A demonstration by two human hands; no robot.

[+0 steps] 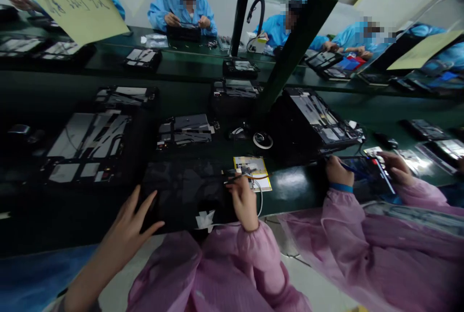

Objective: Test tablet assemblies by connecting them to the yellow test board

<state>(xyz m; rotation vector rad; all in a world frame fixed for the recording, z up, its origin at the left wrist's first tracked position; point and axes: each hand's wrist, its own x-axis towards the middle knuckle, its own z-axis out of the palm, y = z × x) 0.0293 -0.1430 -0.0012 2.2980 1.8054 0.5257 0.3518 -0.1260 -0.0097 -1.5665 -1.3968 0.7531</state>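
My left hand (125,227) has its fingers spread at the left edge of a dark, flat panel (192,181), and its fingertips seem to touch or hover just over that edge. At the panel's right end, my right hand (244,200) pinches a thin dark tool (239,177), which looks like tweezers and points left. Under and beyond that hand lies a yellow-edged card (259,169) with small parts on it. A white cable (260,200) runs down past the wrist. Pale crumpled tape (205,220) sticks out at the panel's near edge.
Opened tablet-like devices stand around: a large one (90,142) at left, one (188,130) behind the panel, another (322,118) at right. A round white-rimmed object (263,140) sits behind the card. At right a co-worker's hands (339,171) hold a device. A dark post (290,55) slants across.
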